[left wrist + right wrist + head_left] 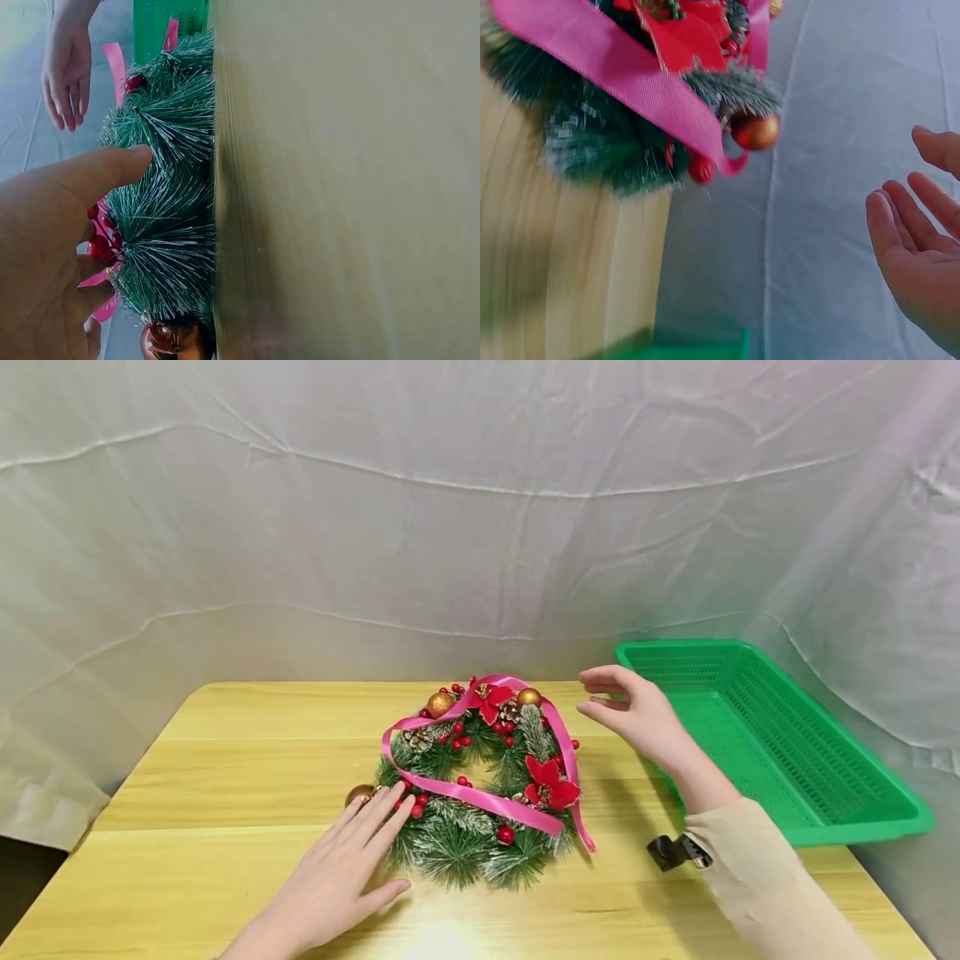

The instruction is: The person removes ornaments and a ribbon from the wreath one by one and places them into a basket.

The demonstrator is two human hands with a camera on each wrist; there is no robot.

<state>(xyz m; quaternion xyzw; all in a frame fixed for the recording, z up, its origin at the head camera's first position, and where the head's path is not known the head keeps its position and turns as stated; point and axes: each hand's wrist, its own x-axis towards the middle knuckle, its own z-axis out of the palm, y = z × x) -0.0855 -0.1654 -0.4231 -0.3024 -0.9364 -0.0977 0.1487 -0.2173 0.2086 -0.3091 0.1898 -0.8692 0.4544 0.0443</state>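
A green Christmas wreath (450, 852) with frosted tips, red poinsettias (551, 785), berries, pinecones and gold baubles (441, 704) lies flat on the table. Loose pink ribbon (480, 797) is draped in a loop over it, one end hanging at the lower right. My left hand (341, 864) is at the wreath's near left side, fingers extended over its edge by the berries; the left wrist view shows the thumb (112, 166) against the needles. Raised to the right of the wreath, my right hand (633, 714) has relaxed, slightly bent fingers and holds nothing.
A green plastic basket (832, 835) with perforated walls stands on the right side of the table, beneath and beyond my right forearm. The wooden table (225, 785) ends at a pale cloth backdrop (420, 552). A small black device (667, 853) sits at my right wrist.
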